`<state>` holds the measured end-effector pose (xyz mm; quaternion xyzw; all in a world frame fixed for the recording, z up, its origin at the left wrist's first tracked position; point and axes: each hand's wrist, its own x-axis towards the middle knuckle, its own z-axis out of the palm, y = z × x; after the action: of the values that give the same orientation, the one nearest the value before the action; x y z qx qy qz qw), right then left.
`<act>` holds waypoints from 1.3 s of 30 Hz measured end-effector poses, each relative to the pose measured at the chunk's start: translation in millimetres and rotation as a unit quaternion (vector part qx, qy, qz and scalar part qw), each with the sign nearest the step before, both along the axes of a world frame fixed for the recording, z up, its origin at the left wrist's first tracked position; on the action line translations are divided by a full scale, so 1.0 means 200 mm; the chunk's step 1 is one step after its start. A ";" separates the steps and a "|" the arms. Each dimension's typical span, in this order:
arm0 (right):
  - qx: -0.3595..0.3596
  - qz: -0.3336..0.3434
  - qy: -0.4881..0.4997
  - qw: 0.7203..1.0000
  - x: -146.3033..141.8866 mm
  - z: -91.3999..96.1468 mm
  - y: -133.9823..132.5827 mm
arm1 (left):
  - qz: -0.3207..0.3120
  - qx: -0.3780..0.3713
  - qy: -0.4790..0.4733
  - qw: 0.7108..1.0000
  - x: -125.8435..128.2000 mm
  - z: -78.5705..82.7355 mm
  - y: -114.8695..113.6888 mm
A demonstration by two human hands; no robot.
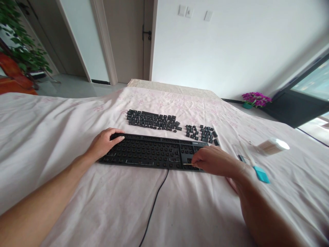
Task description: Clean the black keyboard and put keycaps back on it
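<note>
A black keyboard with its keycaps off lies on the pale cloth, bare switch mounts showing in rows. My left hand grips its left end, thumb on top and fingers over the far edge. Above the right end, my right hand is closed on a thin cotton swab. The swab points left, over the keyboard's near right part; my hand hides the rest of that corner. Beyond the keyboard lie a large group of loose black keycaps and a smaller group of keycaps to its right.
To the right, a clear tub of cotton swabs lies on its side. Near it is a turquoise-headed brush. A black cable runs from the keyboard towards me. Pink flowers stand beyond the cloth.
</note>
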<state>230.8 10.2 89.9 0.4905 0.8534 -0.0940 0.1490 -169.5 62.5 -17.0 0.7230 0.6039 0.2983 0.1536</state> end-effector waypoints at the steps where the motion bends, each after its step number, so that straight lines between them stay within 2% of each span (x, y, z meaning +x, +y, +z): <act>1: -0.009 0.002 0.007 1.000 0.01 0.00 0.01 | 0.000 0.000 -0.001 1.000 0.00 0.00 0.00; 5: -0.018 0.006 0.017 1.000 0.02 0.00 0.02 | 0.001 -0.004 -0.005 1.000 0.00 0.00 0.00; 15: 0.013 -0.012 -0.005 1.000 0.09 0.02 0.00 | 0.002 0.000 -0.005 1.000 0.00 0.01 0.00; 22: 0.033 0.003 0.000 0.999 0.04 0.00 -0.01 | 0.001 0.000 -0.007 1.000 0.00 0.00 0.00; 39: 0.083 0.000 -0.008 0.997 0.00 0.04 -0.05 | 0.004 -0.002 -0.003 1.000 0.00 0.00 0.00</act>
<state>230.9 -0.7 97.1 0.5021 0.8569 -0.0190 0.1151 -169.6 62.0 -16.7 0.7193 0.6071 0.2996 0.1559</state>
